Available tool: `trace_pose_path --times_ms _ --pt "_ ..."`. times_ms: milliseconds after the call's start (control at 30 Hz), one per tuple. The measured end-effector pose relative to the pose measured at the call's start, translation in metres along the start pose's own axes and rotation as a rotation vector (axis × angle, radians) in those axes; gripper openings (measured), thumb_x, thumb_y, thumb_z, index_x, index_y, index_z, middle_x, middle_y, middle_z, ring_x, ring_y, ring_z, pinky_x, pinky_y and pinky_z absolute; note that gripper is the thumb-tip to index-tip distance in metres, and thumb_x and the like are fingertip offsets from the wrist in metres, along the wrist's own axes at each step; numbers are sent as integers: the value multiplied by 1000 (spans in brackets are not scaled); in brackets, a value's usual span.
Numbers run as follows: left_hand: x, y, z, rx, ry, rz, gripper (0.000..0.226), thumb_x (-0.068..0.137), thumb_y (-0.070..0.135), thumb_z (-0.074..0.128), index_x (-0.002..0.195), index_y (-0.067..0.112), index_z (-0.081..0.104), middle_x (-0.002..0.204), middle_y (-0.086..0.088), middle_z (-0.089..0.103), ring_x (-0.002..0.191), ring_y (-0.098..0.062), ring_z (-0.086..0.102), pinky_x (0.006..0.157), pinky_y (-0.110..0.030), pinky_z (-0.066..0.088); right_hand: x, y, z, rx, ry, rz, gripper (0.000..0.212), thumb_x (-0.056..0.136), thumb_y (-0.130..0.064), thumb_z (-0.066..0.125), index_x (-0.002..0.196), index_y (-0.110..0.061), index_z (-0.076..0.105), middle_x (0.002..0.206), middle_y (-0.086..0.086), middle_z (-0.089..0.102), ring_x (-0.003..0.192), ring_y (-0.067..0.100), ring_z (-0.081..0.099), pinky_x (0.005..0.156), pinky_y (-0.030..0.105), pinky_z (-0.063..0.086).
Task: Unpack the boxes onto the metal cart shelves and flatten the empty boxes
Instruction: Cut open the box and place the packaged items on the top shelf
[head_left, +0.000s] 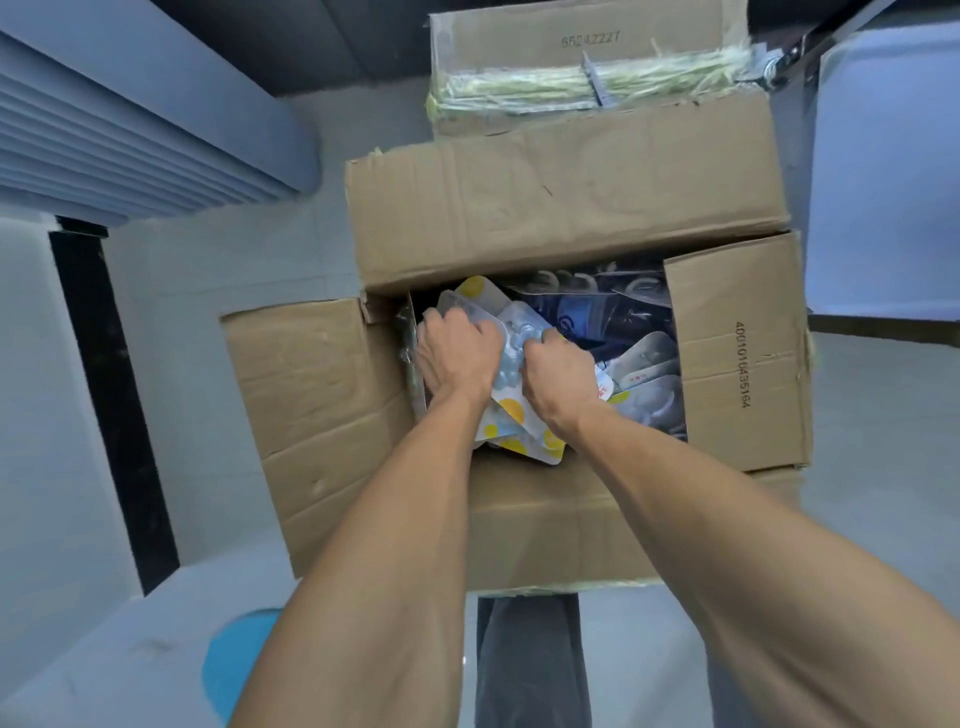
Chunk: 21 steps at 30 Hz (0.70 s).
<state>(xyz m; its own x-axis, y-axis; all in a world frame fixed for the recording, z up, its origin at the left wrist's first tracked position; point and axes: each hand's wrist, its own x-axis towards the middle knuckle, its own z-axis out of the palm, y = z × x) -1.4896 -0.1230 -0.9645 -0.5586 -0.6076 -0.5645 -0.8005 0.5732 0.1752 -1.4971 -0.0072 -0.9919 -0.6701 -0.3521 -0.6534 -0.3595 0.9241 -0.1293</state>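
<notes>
Arms reach down into open box (519, 218) | left hand (457, 358), right hand (561, 379): fingers curled round blister packs (511, 353)

Open box (524, 530) centre, flaps out left, right, far, near. Packets (524, 415) piled inside, more packs (644, 364) to right in same box. Left hand (457, 358) & right hand (558, 382) both in box, on packet pile, side by side. 2nd box (587, 47) just behind, far side. Person's leg (530, 660) near, below box.
</notes>
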Motion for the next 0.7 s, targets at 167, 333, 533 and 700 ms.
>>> trace_pose_path --times_ms 167,333,533,700 --pt "-10 2 2 84 -128 90 31 97 27 49 118 12 66 126 -14 52 122 -30 46 96 -40 44 -13 12 -9 31 -14 24 17 92 -11 52 105 -10 62 112 10 60 91 30 65 63 32 35" --pt "-28 6 5 43 -47 32 28 100 20 45 117 4 59 133 -16 44 122 -33 44 97 -43 41 -38 36 -22 423 -34 302 14 88 -18 53 88 -7 61 102 17 65 93 38 63 70 37 41" --pt "-96 20 -44 -56 98 2 22 97 22 53 100 3 63 148 -10 37 130 -30 40 99 -44 40 -103 64 -100 682 -135 378 12 80 -19 52 73 -10 50 79 10 55 74 31 52 60 31 36" --pt "-174 81 -111 -200 113 -112 28 96 15 52 95 -10 64 117 -29 55 104 -44 54 89 -46 41 -189 118 -241 639 -65 218 22 84 -18 57 98 -4 68 101 19 67 95 36 65 71 35 47"
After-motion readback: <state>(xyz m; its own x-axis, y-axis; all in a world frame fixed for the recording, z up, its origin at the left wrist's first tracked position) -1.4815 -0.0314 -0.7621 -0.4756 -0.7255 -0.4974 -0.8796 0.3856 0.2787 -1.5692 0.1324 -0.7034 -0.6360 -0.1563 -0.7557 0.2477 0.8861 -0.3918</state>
